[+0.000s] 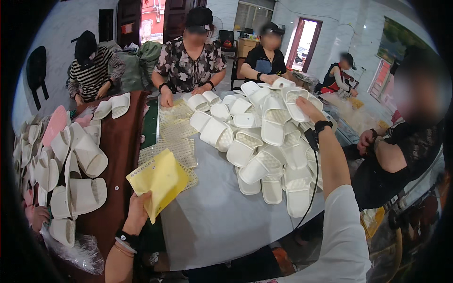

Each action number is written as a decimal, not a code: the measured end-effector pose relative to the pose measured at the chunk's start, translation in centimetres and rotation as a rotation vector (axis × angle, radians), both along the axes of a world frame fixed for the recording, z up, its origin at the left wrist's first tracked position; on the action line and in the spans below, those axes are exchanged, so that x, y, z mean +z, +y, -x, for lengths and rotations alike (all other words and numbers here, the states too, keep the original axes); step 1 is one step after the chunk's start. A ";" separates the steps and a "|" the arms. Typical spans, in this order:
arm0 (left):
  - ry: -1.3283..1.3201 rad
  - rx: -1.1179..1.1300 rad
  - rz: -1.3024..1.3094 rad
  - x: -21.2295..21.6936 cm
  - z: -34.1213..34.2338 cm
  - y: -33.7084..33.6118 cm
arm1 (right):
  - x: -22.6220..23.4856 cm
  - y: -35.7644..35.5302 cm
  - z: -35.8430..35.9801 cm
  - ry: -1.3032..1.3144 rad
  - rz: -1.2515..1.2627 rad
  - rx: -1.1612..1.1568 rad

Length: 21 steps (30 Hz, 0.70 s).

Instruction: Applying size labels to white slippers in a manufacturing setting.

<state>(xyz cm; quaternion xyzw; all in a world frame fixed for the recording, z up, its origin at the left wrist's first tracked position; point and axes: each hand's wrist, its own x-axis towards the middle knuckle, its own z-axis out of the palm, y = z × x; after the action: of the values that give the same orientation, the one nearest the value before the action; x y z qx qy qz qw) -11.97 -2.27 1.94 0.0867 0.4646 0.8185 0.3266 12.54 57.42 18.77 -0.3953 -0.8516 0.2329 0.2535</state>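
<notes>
The yellow sheet is hanging over the grey table, pinched at its lower edge by the left hand. The right hand is reaching into the pile of white slippers; whether its fingers are closing on 1 cannot be told. Judging from this, keeping the sheet flat and taking only 1 slipper would work best.

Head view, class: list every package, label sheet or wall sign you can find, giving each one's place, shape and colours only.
Yellow paper envelope: flat, held up by the left hand.
Yellowish perforated sheets: flat, on the grey table.
Clear plastic bag: crumpled, lower left.
Green wall poster: rectangular, upper right.
</notes>
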 end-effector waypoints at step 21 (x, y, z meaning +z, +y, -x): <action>0.688 0.093 0.419 -0.5 -1.5 1.0 | 0.5 -46.6 16.2 0.421 -0.497 1.071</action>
<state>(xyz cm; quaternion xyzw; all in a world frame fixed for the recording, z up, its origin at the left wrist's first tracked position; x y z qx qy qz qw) -10.51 -1.29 1.41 0.2660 0.7071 0.6431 0.1251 -3.70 10.79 19.29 0.2115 -0.8921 0.1956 0.3481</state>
